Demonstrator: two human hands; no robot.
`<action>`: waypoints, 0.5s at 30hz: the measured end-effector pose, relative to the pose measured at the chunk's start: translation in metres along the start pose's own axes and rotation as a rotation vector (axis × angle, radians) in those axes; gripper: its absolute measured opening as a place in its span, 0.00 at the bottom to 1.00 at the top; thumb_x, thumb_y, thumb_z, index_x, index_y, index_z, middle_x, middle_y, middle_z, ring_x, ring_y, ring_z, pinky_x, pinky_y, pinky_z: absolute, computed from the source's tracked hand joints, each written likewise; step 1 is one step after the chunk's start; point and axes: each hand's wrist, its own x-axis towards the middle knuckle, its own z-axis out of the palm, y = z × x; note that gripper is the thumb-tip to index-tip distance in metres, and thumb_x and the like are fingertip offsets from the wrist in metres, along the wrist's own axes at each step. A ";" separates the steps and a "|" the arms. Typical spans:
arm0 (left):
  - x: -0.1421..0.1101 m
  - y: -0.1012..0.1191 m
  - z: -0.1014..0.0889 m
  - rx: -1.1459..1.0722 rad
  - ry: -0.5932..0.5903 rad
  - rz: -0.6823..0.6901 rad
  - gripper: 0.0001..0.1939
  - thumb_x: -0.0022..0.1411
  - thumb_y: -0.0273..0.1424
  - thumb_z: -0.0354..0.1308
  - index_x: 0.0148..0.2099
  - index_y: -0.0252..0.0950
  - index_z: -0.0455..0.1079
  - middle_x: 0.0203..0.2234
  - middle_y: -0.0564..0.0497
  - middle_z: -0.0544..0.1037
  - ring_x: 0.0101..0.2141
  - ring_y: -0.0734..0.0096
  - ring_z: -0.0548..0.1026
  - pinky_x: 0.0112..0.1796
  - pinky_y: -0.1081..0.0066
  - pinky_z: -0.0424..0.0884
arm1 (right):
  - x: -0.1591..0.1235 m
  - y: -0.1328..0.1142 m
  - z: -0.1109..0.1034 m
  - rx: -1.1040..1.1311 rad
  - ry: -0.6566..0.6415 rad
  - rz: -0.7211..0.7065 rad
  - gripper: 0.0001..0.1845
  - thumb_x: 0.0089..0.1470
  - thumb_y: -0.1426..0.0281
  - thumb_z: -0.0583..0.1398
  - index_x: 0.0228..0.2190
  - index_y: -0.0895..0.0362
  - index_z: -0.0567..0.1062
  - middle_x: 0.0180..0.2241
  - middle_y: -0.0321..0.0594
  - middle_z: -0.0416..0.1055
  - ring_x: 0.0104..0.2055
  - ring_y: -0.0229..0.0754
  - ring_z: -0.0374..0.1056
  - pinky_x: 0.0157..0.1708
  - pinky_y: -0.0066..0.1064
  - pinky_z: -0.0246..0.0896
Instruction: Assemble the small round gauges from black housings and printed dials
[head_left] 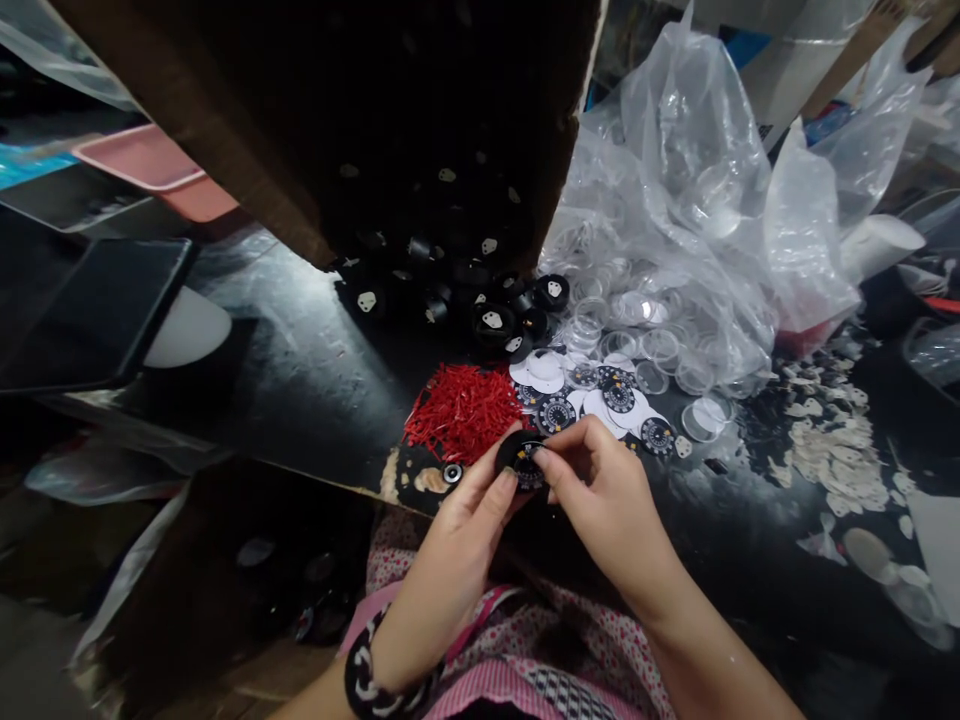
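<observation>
My left hand (469, 515) holds a round black housing (508, 452) between thumb and fingers, just in front of the table edge. A black dial disc (525, 466) with white and orange print lies over the housing's face. The thumb and index finger of my right hand (589, 465) pinch at the right edge of that disc, and the fingertips cover part of it. Right behind my hands is a heap of thin red pointers (465, 408). Beside it lie more printed dial discs (556, 412), some turned white side up.
A large open box (202, 130) spills black housings (491, 322) onto the black table. Clear round covers (660, 345) pour from a plastic bag (694, 150). Small pale flat pieces (829, 455) lie at right. A dark tablet-like panel (97, 310) and a pink tray (161, 165) stand left.
</observation>
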 end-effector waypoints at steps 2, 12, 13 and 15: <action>0.001 -0.003 -0.005 0.045 -0.038 0.021 0.18 0.61 0.38 0.62 0.54 0.49 0.74 0.57 0.55 0.74 0.59 0.59 0.67 0.58 0.64 0.66 | 0.001 0.001 -0.001 0.024 -0.043 0.050 0.05 0.57 0.69 0.60 0.30 0.54 0.69 0.26 0.34 0.71 0.28 0.38 0.69 0.28 0.29 0.63; 0.003 -0.010 -0.014 0.184 -0.049 0.051 0.18 0.57 0.33 0.65 0.51 0.42 0.74 0.50 0.50 0.78 0.53 0.58 0.74 0.55 0.61 0.69 | -0.006 0.008 -0.004 -0.024 -0.102 0.075 0.06 0.53 0.70 0.61 0.32 0.54 0.67 0.29 0.33 0.68 0.29 0.37 0.66 0.28 0.27 0.61; 0.002 -0.010 -0.014 0.215 -0.043 0.052 0.16 0.57 0.32 0.65 0.49 0.41 0.74 0.49 0.49 0.79 0.52 0.58 0.74 0.55 0.61 0.69 | -0.010 0.010 -0.003 -0.004 -0.129 0.074 0.05 0.54 0.71 0.60 0.34 0.54 0.67 0.30 0.33 0.68 0.30 0.37 0.66 0.29 0.27 0.62; -0.002 -0.010 -0.016 0.295 -0.038 0.056 0.15 0.57 0.30 0.64 0.48 0.41 0.74 0.48 0.49 0.79 0.52 0.58 0.74 0.54 0.62 0.69 | -0.019 0.012 -0.003 0.031 -0.177 0.078 0.07 0.55 0.74 0.57 0.38 0.54 0.67 0.32 0.34 0.69 0.31 0.37 0.68 0.31 0.28 0.64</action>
